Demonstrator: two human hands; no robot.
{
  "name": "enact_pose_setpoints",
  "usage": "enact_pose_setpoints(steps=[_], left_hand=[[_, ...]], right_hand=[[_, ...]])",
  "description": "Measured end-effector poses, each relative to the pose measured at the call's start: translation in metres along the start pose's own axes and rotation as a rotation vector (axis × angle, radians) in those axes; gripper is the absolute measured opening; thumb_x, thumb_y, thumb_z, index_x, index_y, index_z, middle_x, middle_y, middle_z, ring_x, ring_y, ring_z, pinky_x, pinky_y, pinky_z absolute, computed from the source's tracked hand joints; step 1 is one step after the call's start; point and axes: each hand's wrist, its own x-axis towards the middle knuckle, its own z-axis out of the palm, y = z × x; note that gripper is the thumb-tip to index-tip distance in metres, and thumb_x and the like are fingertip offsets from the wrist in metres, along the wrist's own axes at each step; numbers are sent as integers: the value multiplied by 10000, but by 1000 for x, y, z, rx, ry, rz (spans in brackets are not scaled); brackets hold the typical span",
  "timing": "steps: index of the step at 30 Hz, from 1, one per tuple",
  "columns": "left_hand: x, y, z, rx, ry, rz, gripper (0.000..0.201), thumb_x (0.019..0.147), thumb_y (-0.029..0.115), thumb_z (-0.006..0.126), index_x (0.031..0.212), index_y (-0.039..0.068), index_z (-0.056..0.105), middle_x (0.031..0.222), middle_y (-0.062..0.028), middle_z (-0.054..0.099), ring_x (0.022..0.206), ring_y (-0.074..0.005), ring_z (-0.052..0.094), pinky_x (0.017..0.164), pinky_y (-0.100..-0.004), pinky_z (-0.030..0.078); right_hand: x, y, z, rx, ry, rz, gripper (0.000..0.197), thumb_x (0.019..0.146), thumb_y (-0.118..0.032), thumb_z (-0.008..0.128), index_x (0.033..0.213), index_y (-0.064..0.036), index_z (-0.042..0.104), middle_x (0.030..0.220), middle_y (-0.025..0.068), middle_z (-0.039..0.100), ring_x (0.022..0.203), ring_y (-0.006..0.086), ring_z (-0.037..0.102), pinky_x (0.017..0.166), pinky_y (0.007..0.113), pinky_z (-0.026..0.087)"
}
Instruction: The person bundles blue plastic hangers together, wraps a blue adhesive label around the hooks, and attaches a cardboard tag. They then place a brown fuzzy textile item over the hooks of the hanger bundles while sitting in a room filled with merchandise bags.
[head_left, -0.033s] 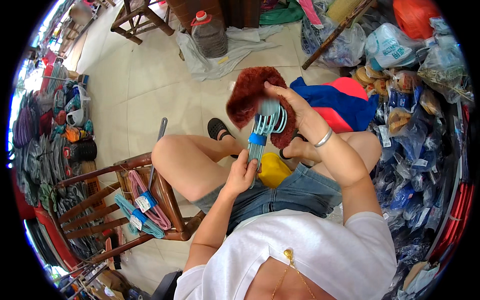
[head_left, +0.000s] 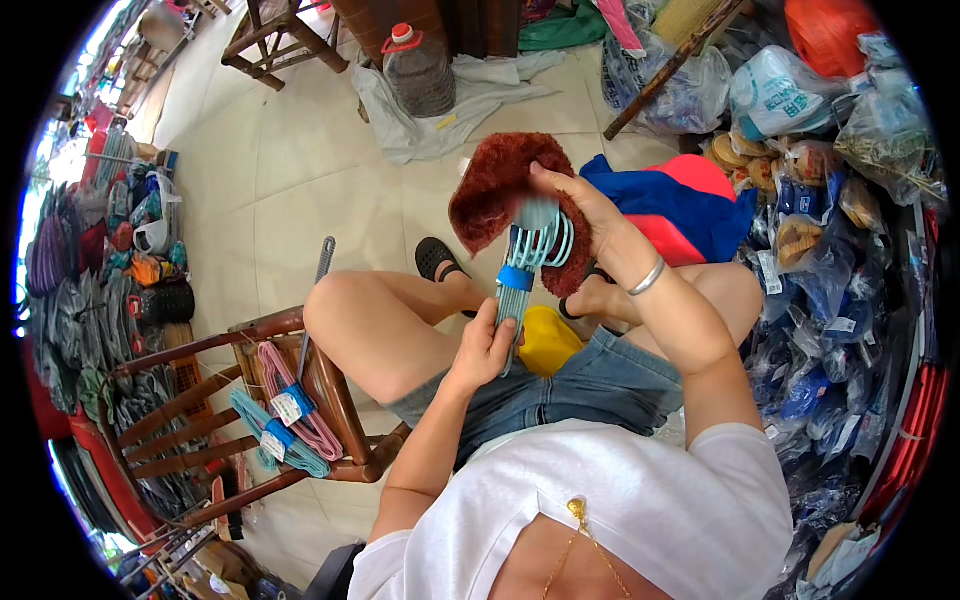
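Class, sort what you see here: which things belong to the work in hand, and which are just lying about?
In hand:
left hand
right hand
bundle of pale blue hangers

Lying about:
pink hanger bundle and teal hanger bundle on the wooden chair
brown shaggy mat
plastic jug

I count one bundle of pale blue plastic hangers [head_left: 520,275] in hand, two more banded bundles, pink [head_left: 290,395] and teal [head_left: 272,440], one wooden chair [head_left: 335,400], one plastic jug [head_left: 415,70].
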Motion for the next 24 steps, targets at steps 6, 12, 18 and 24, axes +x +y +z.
enact_pose_setpoints(steps=[6,12,18,24], left_hand=[[21,27,-13,530,223,241,430,856,207,604,1177,-12,421,1034,-137,544,978,-224,528,837,-329,428],[58,62,-22,-15,381,458,541,779,183,667,1221,-13,425,1217,-149,478,1128,-245,446,957,-350,339],[135,73,-18,-254,386,391,184,928,120,459,1023,-18,535,878,-58,593,790,-105,529,690,-223,438],[143,74,-19,-332,425,172,336,958,271,435,818,-10,557,714,-12,585,686,-100,524,616,-234,431]], right_hand=[[5,2,-14,15,-21,-135,340,835,-274,648,1085,-69,546,880,45,632,654,114,611,509,219,484],[5,9,-14,-75,-34,-168,357,837,-254,646,1121,-69,536,964,39,618,779,127,612,635,255,504],[-9,24,7,-145,-130,-161,412,852,-217,631,1201,-46,495,1088,44,589,996,161,562,868,295,446],[-8,35,-2,-103,-114,-38,397,844,-213,640,1173,-32,510,1047,70,608,897,159,603,783,283,491]])
